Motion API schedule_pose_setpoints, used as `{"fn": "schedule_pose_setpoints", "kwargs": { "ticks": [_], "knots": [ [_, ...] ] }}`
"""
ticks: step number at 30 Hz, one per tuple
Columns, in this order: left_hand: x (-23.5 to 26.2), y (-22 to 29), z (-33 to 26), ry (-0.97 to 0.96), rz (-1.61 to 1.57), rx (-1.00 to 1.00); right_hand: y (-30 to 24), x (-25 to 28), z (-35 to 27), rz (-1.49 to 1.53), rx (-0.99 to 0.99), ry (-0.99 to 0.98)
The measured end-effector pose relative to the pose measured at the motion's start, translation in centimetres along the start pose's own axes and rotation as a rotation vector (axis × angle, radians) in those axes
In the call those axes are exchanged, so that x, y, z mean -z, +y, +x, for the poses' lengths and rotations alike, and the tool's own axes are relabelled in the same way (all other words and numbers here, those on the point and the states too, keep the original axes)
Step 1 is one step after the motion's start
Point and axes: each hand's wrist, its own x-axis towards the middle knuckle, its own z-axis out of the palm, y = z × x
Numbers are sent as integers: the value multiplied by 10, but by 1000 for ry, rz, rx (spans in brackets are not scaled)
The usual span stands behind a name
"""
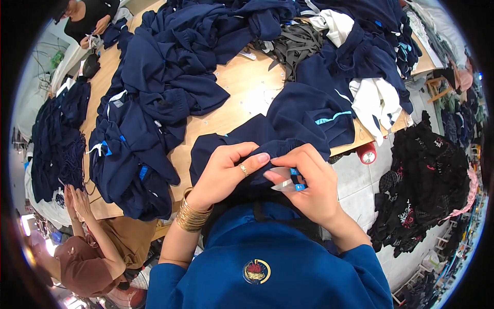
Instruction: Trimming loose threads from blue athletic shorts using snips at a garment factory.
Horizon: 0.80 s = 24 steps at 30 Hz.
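A navy garment [303, 116] with a gathered elastic edge and a light-blue stripe lies over the table's near edge, partly in my lap. My left hand [221, 172], wearing a ring and several gold bangles, is closed on its gathered edge, thumb on top. Close by on the right, my right hand [316, 183] is closed around small thread snips [283, 179] with blue on the handles. The blades stick out to the left between thumb and fingers, apart at the tips. The right index fingertip also touches the fabric. Whether a thread is between the blades cannot be made out.
Piles of navy garments [164, 62] cover the wooden table [247, 87], with dark grey straps [298, 46] and white cloth [378, 100] among them. Black garments [417, 185] are heaped on the right. A red cylinder [366, 153] sits below the table edge. Two other people work at left.
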Motion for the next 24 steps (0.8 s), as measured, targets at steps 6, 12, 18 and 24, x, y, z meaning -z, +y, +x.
{"fn": "schedule_pose_setpoints", "kwargs": {
  "ticks": [6, 12, 18, 24],
  "knots": [
    [-3, -7, -1, 66, 133, -5, 11, -5, -5, -204, 130, -35],
    [2, 2, -3, -6, -29, 65, 12, 20, 1, 185, -164, -122],
    [1, 0, -6, -43, -129, 85, 4, 31, 6, 182, -270, -187],
    [2, 3, -7, -86, -60, 57, 11, 35, 0, -304, 78, -279]
  ]
}}
